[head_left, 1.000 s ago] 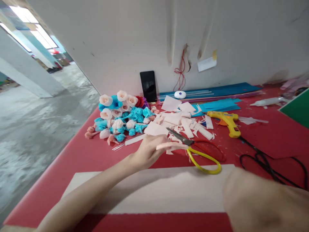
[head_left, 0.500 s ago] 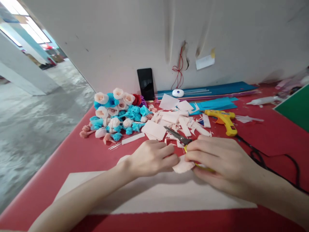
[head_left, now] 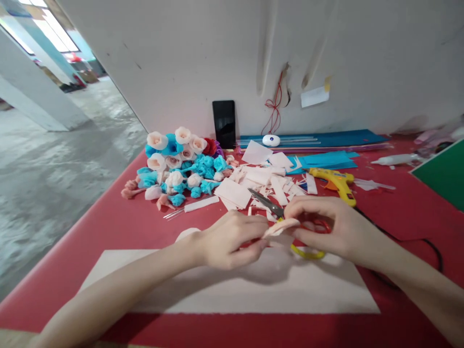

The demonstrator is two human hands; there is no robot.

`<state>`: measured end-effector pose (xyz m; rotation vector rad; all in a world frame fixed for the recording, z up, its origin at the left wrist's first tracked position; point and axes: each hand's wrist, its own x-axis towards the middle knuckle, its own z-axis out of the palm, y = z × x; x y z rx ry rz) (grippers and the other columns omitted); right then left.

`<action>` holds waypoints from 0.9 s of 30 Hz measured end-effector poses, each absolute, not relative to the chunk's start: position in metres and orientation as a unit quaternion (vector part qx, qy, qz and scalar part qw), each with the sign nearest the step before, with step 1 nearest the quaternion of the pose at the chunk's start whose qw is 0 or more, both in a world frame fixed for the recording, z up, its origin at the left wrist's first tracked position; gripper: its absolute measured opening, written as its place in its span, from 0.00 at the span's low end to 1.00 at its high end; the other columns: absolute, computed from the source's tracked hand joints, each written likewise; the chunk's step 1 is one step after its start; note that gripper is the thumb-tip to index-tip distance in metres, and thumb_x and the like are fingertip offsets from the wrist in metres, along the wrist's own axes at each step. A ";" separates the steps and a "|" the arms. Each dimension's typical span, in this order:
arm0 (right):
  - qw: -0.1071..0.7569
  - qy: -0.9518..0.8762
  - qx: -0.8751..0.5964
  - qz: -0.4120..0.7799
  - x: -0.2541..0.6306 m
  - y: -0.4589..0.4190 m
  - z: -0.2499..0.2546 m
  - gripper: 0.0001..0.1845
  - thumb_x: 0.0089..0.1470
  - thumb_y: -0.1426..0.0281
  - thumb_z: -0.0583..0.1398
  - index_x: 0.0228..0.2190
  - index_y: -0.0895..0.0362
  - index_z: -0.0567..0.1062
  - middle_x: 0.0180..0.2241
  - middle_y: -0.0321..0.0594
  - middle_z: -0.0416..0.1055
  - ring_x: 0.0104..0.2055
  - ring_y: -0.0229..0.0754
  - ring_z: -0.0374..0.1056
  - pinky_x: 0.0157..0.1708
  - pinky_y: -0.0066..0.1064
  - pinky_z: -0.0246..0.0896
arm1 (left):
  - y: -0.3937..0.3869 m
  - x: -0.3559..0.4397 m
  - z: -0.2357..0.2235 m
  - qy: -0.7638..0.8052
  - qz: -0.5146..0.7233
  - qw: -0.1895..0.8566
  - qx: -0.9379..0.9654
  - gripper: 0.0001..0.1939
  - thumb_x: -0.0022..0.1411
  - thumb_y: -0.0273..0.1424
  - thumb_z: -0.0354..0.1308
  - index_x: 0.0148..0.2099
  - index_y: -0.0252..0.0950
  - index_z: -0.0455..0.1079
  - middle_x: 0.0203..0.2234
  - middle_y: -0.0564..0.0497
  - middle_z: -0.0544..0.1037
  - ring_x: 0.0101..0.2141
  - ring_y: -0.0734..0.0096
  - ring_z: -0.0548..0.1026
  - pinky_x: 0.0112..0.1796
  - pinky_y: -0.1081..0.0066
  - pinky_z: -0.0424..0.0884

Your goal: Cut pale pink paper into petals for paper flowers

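Note:
My left hand (head_left: 235,241) is closed, pinching the left end of a small pale-pink crepe paper piece (head_left: 279,229). The fingertips of my right hand (head_left: 322,224) pinch the other end, so the paper stretches edge-on between both hands. Under my right hand lie scissors (head_left: 267,203) with red and yellow handles, blades pointing up-left toward the scraps; part of the handle is hidden by my fingers. Below both hands a large pale-pink paper sheet (head_left: 253,295) lies flat on the red table (head_left: 119,222).
Cut paper scraps (head_left: 235,192) spread beyond my hands. Blue, pink and white paper flowers (head_left: 174,164) are heaped at left. A yellow glue gun (head_left: 335,180) with a black cord lies at right. Behind stand a phone (head_left: 224,124) and blue paper strips (head_left: 326,160). A green board (head_left: 442,174) juts in.
The paper piece has turned from facing me to edge-on and sits slightly higher. My right hand has rotated and lifted, exposing more of the scissors' red and yellow handles. The camera view shifted slightly.

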<state>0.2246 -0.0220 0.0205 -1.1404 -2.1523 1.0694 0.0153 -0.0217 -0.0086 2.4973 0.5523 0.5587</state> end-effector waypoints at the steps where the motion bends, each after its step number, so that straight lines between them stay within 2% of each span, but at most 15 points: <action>1: 0.230 -0.778 -0.417 0.409 0.226 -0.020 0.020 0.03 0.47 0.73 0.58 0.24 0.55 0.70 0.24 0.34 0.65 0.22 0.32 0.56 0.20 0.24 0.53 | -0.022 0.016 -0.008 0.202 0.195 0.269 0.921 0.10 0.60 0.25 0.41 0.33 0.33 0.63 0.23 0.50 0.68 0.23 0.73 0.65 0.25 0.73 0.60; 4: 0.207 -0.769 -0.408 0.447 0.231 -0.014 0.018 0.04 0.50 0.69 0.57 0.25 0.56 0.69 0.26 0.36 0.65 0.24 0.32 0.57 0.22 0.25 0.55 | -0.024 0.015 -0.008 0.202 0.159 0.272 0.927 0.08 0.57 0.25 0.43 0.27 0.35 0.59 0.21 0.52 0.66 0.21 0.75 0.62 0.24 0.73 0.58; 8: 0.163 -0.789 -0.378 0.457 0.233 -0.012 0.019 0.06 0.49 0.67 0.59 0.31 0.56 0.72 0.28 0.35 0.67 0.24 0.32 0.56 0.22 0.24 0.52 | -0.025 0.015 -0.008 0.190 0.136 0.267 0.935 0.07 0.55 0.25 0.44 0.26 0.36 0.59 0.22 0.51 0.67 0.22 0.74 0.63 0.24 0.73 0.59; 13: 0.178 -0.788 -0.387 0.445 0.231 -0.015 0.023 0.08 0.50 0.67 0.57 0.25 0.59 0.72 0.23 0.35 0.65 0.24 0.34 0.59 0.22 0.26 0.53 | -0.024 0.022 0.000 0.190 0.136 0.280 0.931 0.07 0.55 0.24 0.44 0.29 0.34 0.62 0.21 0.52 0.67 0.21 0.75 0.63 0.24 0.74 0.59; 16: 0.190 -0.794 -0.389 0.428 0.233 -0.016 0.026 0.08 0.50 0.68 0.57 0.25 0.58 0.72 0.24 0.36 0.66 0.26 0.35 0.60 0.24 0.27 0.54 | -0.023 0.026 0.008 0.191 0.138 0.278 0.931 0.07 0.55 0.24 0.45 0.27 0.35 0.61 0.21 0.52 0.67 0.21 0.75 0.61 0.24 0.75 0.58; 20: 0.220 -0.802 -0.425 0.358 0.235 -0.011 0.021 0.08 0.51 0.67 0.57 0.25 0.57 0.73 0.25 0.36 0.67 0.27 0.36 0.60 0.25 0.26 0.54 | -0.027 0.015 0.013 0.235 0.134 0.253 0.929 0.12 0.60 0.26 0.45 0.24 0.35 0.57 0.19 0.54 0.65 0.21 0.77 0.61 0.24 0.75 0.57; 24: 0.204 -0.809 -0.422 0.354 0.226 -0.007 0.004 0.09 0.50 0.67 0.57 0.24 0.58 0.73 0.22 0.35 0.68 0.24 0.35 0.60 0.24 0.26 0.54 | -0.050 -0.013 -0.002 0.398 0.123 0.185 0.890 0.08 0.60 0.24 0.45 0.30 0.35 0.62 0.24 0.53 0.69 0.24 0.74 0.66 0.26 0.75 0.61; 27: 0.198 -0.814 -0.415 0.356 0.214 -0.013 -0.009 0.08 0.51 0.69 0.56 0.24 0.58 0.73 0.23 0.35 0.69 0.23 0.34 0.59 0.24 0.26 0.53 | -0.073 -0.036 -0.024 0.457 0.121 0.153 0.868 0.09 0.58 0.21 0.46 0.38 0.36 0.65 0.32 0.49 0.72 0.34 0.69 0.70 0.35 0.69 0.66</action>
